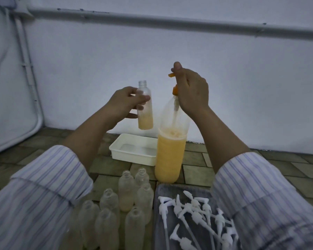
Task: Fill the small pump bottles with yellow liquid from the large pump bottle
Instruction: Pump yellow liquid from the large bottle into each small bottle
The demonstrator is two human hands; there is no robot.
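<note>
Above the tiled floor (pixel 197 156), the left hand (pixel 124 102) holds a small bottle (pixel 145 105) in the air, with the fingers curled round its middle. This bottle is upright, has no cap, and has yellow liquid only in its lower part. Just beside it, on the right, the large pump bottle (pixel 171 150) stands on the floor, about half full of yellow liquid. The right hand (pixel 192 89) grips the orange pump head (pixel 175 90) on top of it, and the thumb points up. Behind both bottles a white tray (pixel 132 149) lies near the wall. Close to the person, a group of small open bottles (pixel 126 204) stands on the floor; some have a little yellow liquid at the bottom. To the right of them, white pump tops (pixel 193 213) lie in a heap on a grey tray (pixel 163 188). Both sleeves are striped.
</note>
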